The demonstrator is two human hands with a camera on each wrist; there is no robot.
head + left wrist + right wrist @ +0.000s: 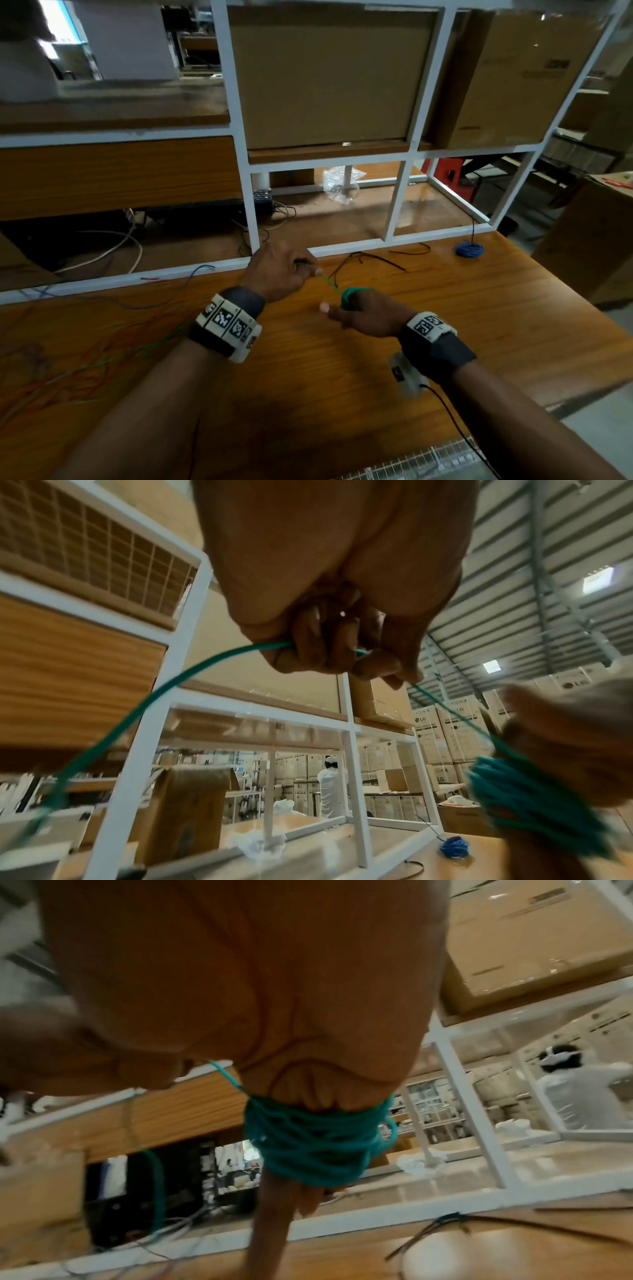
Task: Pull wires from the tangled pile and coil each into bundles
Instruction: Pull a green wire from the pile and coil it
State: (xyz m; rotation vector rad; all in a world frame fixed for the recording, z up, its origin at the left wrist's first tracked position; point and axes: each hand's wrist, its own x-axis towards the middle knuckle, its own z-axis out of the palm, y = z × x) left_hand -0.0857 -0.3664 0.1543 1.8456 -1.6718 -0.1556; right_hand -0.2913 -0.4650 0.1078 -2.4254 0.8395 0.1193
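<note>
Left hand [279, 270] sits at frame center of the head view, fingers curled round the green wire [331, 283], pinching it near the fingertips. In the left wrist view the wire [192, 669] feeds through the closed fingers [318, 653]: one run arcs off to lower left, the other goes taut down to lower right.

Right hand [366, 313] is just right of and below the left, fingers extended and wrapped in the green coil [349, 297]. The coil [315, 1139] rings the fingers crosswise, its turns lying across the fingers' length; fingertips stick out below it, not clenched.

The taut stretch between the hands runs diagonally, upper left to lower right, and is short.

The tangled pile [68, 363] sprawls over the lower left of the wooden table [445, 308], loose strands mostly running left to right. A blue bundle [470, 249] lies on the table at upper right, well apart from the hands. Black wires [370, 260] lie just above the hands beside the white rack [239, 137].
</note>
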